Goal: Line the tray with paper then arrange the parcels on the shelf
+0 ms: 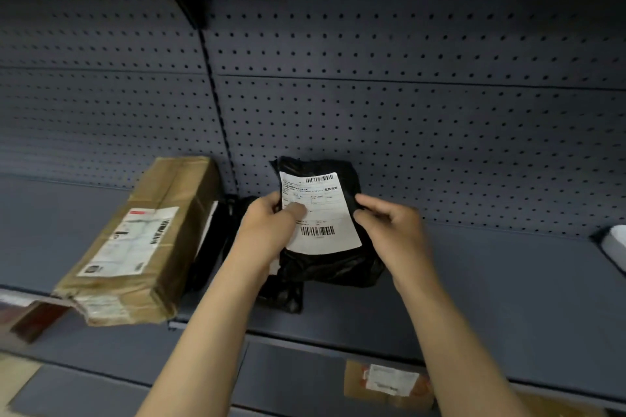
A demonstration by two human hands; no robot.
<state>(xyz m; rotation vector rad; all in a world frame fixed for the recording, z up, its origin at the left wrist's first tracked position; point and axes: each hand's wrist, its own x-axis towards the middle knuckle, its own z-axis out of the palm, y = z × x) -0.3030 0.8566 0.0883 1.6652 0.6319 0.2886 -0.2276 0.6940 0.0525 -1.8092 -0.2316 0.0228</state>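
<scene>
A black plastic parcel (325,261) with a white barcode label stands tilted on the grey shelf (491,288), leaning back toward the pegboard. My left hand (271,227) grips its left edge, thumb pressed on the label. My right hand (389,227) pinches its right edge. Another black parcel (216,247) lies partly hidden behind my left forearm. To the left, a long brown cardboard box (142,240) with a shipping label lies on the same shelf, its torn end hanging over the front edge.
A perforated grey back panel (406,95) closes off the shelf. A white object (614,244) sits at the far right of the shelf. On a lower shelf lies a small brown labelled parcel (386,382). More cardboard shows at the bottom left.
</scene>
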